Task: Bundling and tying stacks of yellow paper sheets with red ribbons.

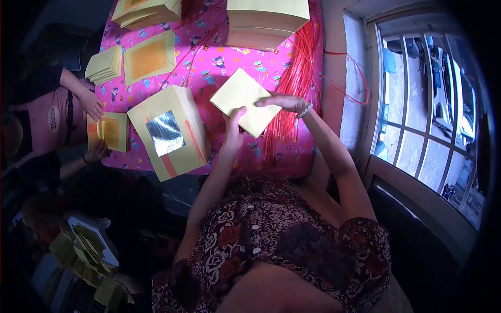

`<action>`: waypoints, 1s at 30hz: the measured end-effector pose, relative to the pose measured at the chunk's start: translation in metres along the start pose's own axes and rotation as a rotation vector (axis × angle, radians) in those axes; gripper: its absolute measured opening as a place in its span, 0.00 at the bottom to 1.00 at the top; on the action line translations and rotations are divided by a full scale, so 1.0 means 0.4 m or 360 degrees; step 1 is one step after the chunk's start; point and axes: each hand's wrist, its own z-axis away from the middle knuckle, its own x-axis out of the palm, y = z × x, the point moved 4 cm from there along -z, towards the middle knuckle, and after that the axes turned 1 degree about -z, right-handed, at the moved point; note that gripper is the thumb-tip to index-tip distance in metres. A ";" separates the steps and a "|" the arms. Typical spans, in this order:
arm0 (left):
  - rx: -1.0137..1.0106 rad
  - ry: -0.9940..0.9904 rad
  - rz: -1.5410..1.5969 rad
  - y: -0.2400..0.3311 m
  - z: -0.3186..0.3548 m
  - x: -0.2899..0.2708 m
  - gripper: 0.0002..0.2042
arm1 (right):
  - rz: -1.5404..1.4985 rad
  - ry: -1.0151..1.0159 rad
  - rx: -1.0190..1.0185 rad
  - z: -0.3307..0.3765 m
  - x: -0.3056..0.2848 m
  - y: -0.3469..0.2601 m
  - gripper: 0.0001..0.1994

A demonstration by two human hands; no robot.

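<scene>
Silver-foil stack (pixel 169 133) beside held paper (pixel 245 101)

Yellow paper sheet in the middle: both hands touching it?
Touching. The head view shows the left hand with its thumb pressed on the yellow paper sheet at its lower edge, and the right hand with fingers laid across its right side.

Pale yellow paper sheet (pixel 245 101); yellow stack (pixel 169 133) with silver foil square (orange stripes too); pink cartoon-print tablecloth (pixel 219 62); red strings (pixel 295 78); dark floral dress (pixel 271 245).

home workshop | paper stacks (pixel 263 23) | pink tablecloth (pixel 219 68) | barred window (pixel 422 104)
</scene>
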 end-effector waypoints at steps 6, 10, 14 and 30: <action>-0.0133 -0.0120 -0.0303 0.106 -0.016 -0.003 0.33 | -0.0093 0.0230 -0.0279 0.015 0.077 0.022 0.43; -0.0257 -0.0066 -0.0456 0.134 -0.013 0.010 0.30 | -0.0414 0.0349 -0.0383 -0.028 0.040 0.049 0.40; -0.0309 -0.0014 -0.0392 0.128 -0.016 -0.018 0.30 | -0.0889 0.0419 -0.0422 -0.063 0.075 0.024 0.38; -0.0425 -0.0055 -0.0497 0.136 -0.040 0.001 0.34 | -0.1014 0.0513 -0.0484 -0.026 0.085 0.017 0.32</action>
